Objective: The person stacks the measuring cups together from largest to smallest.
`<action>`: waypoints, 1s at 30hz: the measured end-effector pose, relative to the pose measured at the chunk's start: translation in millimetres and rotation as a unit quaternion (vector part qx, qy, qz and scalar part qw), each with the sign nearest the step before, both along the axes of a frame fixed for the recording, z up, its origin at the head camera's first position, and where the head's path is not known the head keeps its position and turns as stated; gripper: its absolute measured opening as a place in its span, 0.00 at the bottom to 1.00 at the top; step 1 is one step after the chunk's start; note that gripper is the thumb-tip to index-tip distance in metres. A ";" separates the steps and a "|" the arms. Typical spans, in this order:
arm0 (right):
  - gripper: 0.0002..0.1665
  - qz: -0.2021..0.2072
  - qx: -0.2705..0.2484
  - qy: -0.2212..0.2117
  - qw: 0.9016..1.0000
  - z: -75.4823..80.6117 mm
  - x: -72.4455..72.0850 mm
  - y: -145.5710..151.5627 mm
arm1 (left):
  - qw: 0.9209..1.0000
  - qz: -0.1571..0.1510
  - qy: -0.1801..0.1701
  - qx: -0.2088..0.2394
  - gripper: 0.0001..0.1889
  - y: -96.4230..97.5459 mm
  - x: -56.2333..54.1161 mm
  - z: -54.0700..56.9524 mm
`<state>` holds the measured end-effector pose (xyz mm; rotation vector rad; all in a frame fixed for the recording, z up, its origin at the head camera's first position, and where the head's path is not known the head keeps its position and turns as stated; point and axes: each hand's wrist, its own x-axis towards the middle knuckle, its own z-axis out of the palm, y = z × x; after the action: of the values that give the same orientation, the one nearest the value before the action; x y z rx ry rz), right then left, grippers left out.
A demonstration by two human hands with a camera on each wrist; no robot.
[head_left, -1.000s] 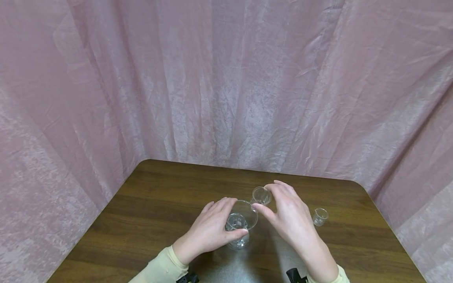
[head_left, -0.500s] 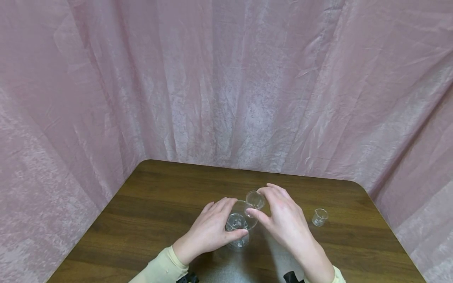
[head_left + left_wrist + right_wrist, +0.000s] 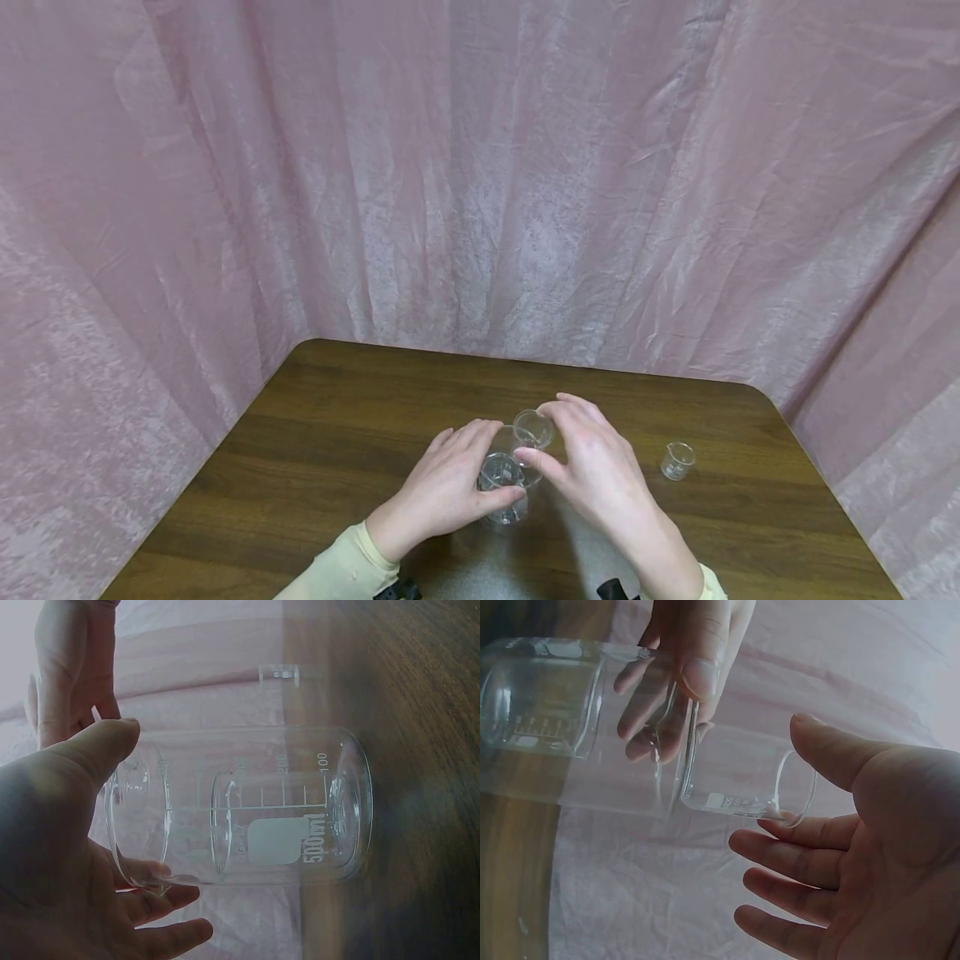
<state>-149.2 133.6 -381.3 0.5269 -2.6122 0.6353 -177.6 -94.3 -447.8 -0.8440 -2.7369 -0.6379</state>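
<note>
I have the small beaker (image 3: pixel 735 769) up off the counter (image 3: pixel 750 500), its base down at the mouth of the large beaker (image 3: pixel 277 840). From my feeds I can't tell whether that base touches the rim or has dipped just below it. The right hand (image 3: pixel 600 467) pinches the small beaker near its top, with thumb and forefinger clamped on opposite sides; the other three fingers spread apart, off the glass.

The large beaker stands upright on the counter, its white scale and 500ml mark turned toward my left wrist camera. The left hand (image 3: pixel 450 492) grips it round the top from the left, thumb on one side, forefinger on the other, with further fingers stretched out along the glass. Inside it I see the inner beaker (image 3: pixel 551 720), which stands upright on the bottom with its own white markings.

Off to the right, well apart from the rest, the tiny beaker (image 3: pixel 678 461) stands upright on the counter. Pale sleeves (image 3: pixel 337 567) cover the forearms, and black gear (image 3: pixel 397 590) shows at the wrists. Beyond the wood-grained counter hangs a pink curtain (image 3: pixel 480 183) in loose folds.
</note>
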 end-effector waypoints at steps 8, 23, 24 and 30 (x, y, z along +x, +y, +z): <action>0.34 0.011 0.005 -0.006 1.000 -4.0 -0.4 -4.8 | 1.000 -0.003 -0.010 0.005 0.47 0.0 -0.1 0.3; 0.29 0.028 0.009 0.000 1.000 -8.4 -2.4 -10.3 | 1.000 -0.005 -0.008 0.009 0.44 0.1 -0.4 0.8; 0.28 0.030 0.008 0.001 1.000 -8.8 -2.4 -10.6 | 1.000 -0.005 -0.008 0.009 0.44 0.1 -0.4 0.7; 0.28 0.032 0.009 0.005 0.999 -11.9 -3.3 -11.3 | 1.000 -0.006 -0.010 0.009 0.44 0.2 -0.4 0.4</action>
<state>-152.5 122.3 -393.1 0.6190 -2.6027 0.6284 -178.0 -94.1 -447.4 -0.8543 -2.7409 -0.6758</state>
